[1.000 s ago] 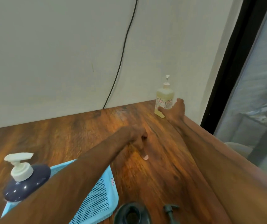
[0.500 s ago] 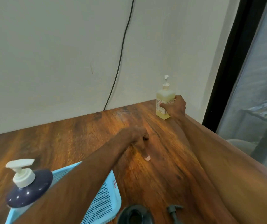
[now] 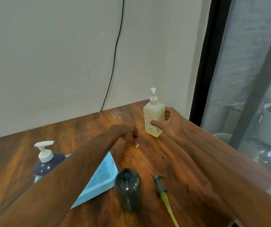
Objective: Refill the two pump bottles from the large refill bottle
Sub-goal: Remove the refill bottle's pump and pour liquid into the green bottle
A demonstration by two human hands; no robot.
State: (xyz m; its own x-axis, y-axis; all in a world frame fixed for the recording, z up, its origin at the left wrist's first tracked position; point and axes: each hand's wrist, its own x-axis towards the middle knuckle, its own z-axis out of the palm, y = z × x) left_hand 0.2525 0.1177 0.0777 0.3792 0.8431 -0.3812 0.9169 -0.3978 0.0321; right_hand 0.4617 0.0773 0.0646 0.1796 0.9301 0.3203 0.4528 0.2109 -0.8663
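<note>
A: Right hand?
B: Yellow pump bottle [image 3: 153, 117] is gripped upright by the right hand [image 3: 171, 124], thumb on the label, at 1 o'clock on the table [image 3: 148, 161].
A: Left?
B: Left hand [image 3: 128, 132] is curled, one fingertip pressed on the wood, nothing seen held. Uncapped dark bottle [image 3: 128, 190] is stood at 6 o'clock, a loose pump [image 3: 160, 184] laid at its 3 o'clock.

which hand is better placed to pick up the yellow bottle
Right. The right hand has thumb and fingers round the yellow bottle; the left hand is curled short of it, one fingertip on the table.
</note>
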